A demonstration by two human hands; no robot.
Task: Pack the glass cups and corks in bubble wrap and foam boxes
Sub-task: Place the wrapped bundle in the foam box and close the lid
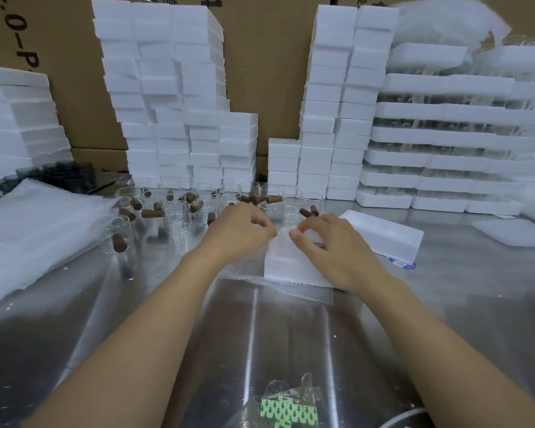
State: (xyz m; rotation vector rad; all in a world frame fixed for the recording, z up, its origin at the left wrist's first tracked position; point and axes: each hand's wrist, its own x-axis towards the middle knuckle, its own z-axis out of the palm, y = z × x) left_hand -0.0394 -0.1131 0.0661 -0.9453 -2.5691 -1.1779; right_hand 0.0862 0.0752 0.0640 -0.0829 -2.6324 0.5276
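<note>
Two hands are counted, a left hand point(241, 227) and a right hand point(331, 242), with one foam box point(288, 268) and one second foam piece point(389, 239). About fifteen brown corks point(151, 213) and at least a dozen clear glass cups point(177, 220) are seen; exact numbers cannot be told. One bubble wrap pile point(28, 227), one bubble wrap sheet point(291, 291), four foam stacks point(167, 88) and one sticker packet point(288, 412) are counted.

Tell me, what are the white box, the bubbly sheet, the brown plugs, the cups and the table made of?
The white box looks like foam, matte and grainy. The bubbly sheet: thin clear plastic, dotted with bubbles. The brown plugs: probably cork or wood, dull. The cups: clear glass, see-through. The table: likely steel, shiny with blurry reflections.
</note>
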